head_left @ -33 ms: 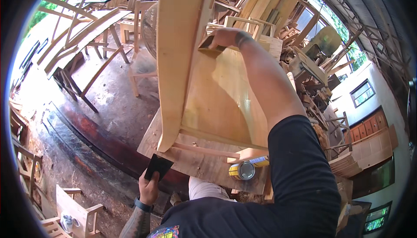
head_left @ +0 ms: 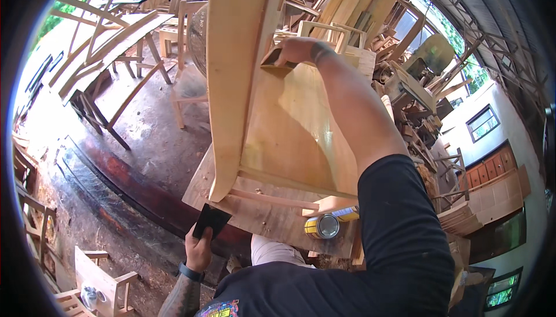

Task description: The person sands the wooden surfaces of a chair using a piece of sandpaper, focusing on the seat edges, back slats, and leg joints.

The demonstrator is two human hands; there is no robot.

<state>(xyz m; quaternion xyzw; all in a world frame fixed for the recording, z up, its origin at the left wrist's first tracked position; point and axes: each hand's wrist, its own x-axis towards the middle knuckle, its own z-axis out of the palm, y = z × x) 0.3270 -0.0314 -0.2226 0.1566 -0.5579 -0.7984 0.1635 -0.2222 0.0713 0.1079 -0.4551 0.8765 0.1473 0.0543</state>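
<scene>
My right hand (head_left: 296,50) reaches far forward, its fingers closed on a dark flat spreader (head_left: 273,60) whose edge rests on the pale wooden panel (head_left: 277,143). A wet-looking sheen covers part of that panel. Along the panel's left side runs a long raised wooden side piece (head_left: 234,74) with a curved lower end. My left hand (head_left: 198,250) is low, left of the workpiece, pinching a thin black square spreader (head_left: 213,220) that is held up near the board's corner. Beside my right sleeve, an open yellow can (head_left: 322,226) stands on the plywood board (head_left: 278,220) under the workpiece.
A fan (head_left: 199,39) stands just beyond the side piece. At the left is a trestle table (head_left: 110,50) with long boards; a small wooden chair (head_left: 98,276) is at lower left. Stacked boards (head_left: 347,4) and wood scraps fill the back and right, by a white wall (head_left: 492,132).
My right hand and its spreader have shifted slightly left across the panel, toward the raised side piece. My left hand stays about where it was.
</scene>
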